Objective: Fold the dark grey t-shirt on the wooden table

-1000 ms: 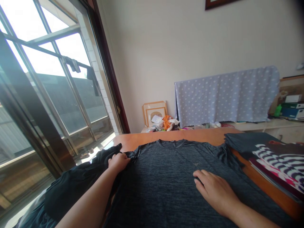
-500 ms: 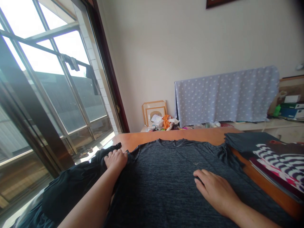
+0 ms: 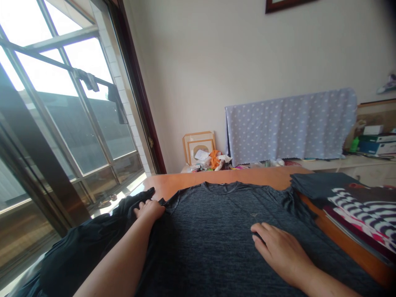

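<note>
Now the left hand (image 3: 148,209) pinches the t-shirt (image 3: 216,222) sleeve at centre-left, while the right hand (image 3: 278,251) lies flat and unclenched at lower right; collar points up-frame.

Table (image 3: 262,175): orange-brown wood, bare along the far edge and in a strip at right.
Shirt (image 3: 216,218): dark grey heather, spread flat in the middle, collar toward the far edge.
Dark cloth (image 3: 93,239): bunched at the left edge, just beside the shirt sleeve.
Stack (image 3: 349,198): folded clothes at right, grey piece on top, striped print below.
</note>
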Demonstrator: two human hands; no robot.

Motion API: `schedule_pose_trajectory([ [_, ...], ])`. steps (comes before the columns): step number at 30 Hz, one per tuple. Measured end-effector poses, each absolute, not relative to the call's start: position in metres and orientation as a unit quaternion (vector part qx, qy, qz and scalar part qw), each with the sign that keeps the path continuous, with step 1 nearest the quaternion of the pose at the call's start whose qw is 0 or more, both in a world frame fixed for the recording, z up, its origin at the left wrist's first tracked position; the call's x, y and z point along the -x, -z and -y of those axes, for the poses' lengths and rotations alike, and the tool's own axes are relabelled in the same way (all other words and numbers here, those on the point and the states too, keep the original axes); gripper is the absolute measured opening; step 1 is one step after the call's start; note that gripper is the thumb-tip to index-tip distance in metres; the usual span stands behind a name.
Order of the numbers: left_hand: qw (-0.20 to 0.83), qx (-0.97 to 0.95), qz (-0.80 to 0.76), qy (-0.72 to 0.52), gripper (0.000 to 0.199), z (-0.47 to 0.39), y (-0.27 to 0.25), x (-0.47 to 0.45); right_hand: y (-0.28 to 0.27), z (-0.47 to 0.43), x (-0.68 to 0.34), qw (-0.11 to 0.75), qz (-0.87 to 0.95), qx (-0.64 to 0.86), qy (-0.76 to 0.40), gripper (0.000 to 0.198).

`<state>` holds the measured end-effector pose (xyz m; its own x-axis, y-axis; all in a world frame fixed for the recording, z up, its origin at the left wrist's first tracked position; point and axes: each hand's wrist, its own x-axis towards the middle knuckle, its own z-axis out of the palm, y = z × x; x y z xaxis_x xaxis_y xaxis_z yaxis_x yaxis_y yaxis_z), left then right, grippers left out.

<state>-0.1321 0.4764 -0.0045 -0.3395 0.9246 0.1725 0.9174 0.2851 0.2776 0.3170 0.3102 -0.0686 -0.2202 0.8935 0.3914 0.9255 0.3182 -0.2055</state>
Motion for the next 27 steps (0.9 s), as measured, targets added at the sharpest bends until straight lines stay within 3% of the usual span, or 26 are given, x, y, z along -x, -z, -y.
schedule_pose_trajectory([
  [5,-0.013,-0.569,-0.810,-0.143,0.026,-0.469,0.002,0.124,0.067,-0.309,-0.316,0.230,0.778,0.583,0.037,0.020],
  [10,-0.033,-0.609,-0.777,-0.158,0.028,-0.459,-0.008,0.116,0.065,-0.308,-0.315,0.228,0.776,0.587,0.030,0.021],
  [20,0.077,-0.617,-0.751,-0.223,0.014,-0.470,-0.025,0.090,0.062,-0.306,-0.313,0.233,0.772,0.590,0.038,0.019],
  [27,0.117,-0.660,-0.694,-0.264,0.018,-0.473,-0.036,0.011,0.061,-0.306,-0.313,0.228,0.772,0.593,0.035,0.018],
])
